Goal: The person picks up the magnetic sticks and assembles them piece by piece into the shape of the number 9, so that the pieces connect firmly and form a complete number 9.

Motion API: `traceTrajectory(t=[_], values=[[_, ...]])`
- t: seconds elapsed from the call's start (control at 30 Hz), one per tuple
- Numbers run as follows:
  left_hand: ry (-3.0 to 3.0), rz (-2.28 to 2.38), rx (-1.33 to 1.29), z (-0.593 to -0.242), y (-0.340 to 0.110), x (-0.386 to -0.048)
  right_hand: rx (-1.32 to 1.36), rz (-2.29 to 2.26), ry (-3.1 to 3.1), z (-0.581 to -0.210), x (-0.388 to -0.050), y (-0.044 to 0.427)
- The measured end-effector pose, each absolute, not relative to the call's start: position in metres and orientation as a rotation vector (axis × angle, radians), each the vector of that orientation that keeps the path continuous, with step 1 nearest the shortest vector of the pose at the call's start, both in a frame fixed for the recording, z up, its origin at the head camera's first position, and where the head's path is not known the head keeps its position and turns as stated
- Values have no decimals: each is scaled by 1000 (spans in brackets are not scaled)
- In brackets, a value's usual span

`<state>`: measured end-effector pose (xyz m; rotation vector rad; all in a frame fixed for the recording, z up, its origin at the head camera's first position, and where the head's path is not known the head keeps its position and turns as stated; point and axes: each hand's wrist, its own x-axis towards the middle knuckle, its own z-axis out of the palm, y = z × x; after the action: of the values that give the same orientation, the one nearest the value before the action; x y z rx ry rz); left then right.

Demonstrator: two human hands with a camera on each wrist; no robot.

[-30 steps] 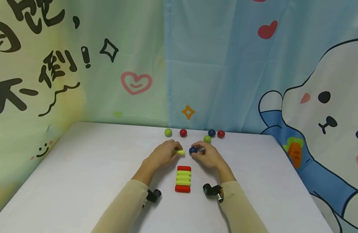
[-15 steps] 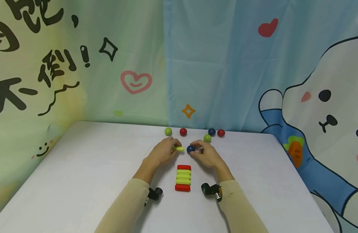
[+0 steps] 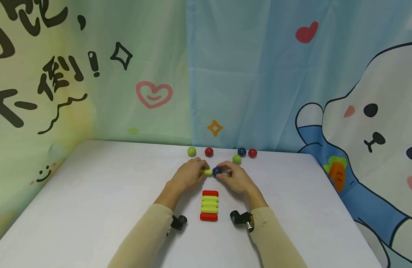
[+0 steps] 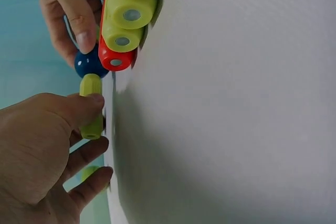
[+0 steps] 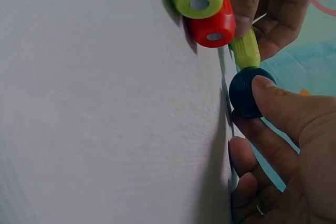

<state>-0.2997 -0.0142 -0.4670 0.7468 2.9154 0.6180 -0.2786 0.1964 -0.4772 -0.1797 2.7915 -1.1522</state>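
The left hand [image 3: 190, 174] pinches a yellow-green stick [image 3: 207, 172] between thumb and fingers. The right hand [image 3: 237, 178] grips a dark blue ball [image 3: 216, 171] at the stick's right end. In the left wrist view the ball [image 4: 89, 64] touches the end of the stick [image 4: 91, 124]; the right wrist view also has the stick [image 5: 245, 51] against the ball [image 5: 245, 92]. Nearer the person lies a row of sticks: a red one [image 3: 210, 193] at the back, several yellow-green ones [image 3: 209, 204], and a red one [image 3: 208, 217] in front.
Along the back of the white table [image 3: 119, 193] are a green ball [image 3: 191, 151] and a red ball [image 3: 209, 152]. Farther right are a blue ball [image 3: 241, 152], another red ball [image 3: 252, 153] and another green ball [image 3: 237, 159]. A printed curtain [image 3: 239, 93] hangs behind.
The right hand has moved left with the blue ball, closing the gap to the yellow-green stick. The left hand keeps its pinch on the stick, nearly in place.
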Motion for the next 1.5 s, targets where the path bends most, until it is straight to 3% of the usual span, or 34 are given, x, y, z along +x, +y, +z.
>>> traceTrajectory(t=[0.63,1.2,1.5], values=[[2904,664,730,-462,-10,-309,-130,-1171,2802,-471,-281,198],[2864,813,649,-463,-36,-316,-212,-1172,2771,-471,-288,199],[2918,759,808,-460,-31,-326,-212,-1139,2738,-471,-284,217]])
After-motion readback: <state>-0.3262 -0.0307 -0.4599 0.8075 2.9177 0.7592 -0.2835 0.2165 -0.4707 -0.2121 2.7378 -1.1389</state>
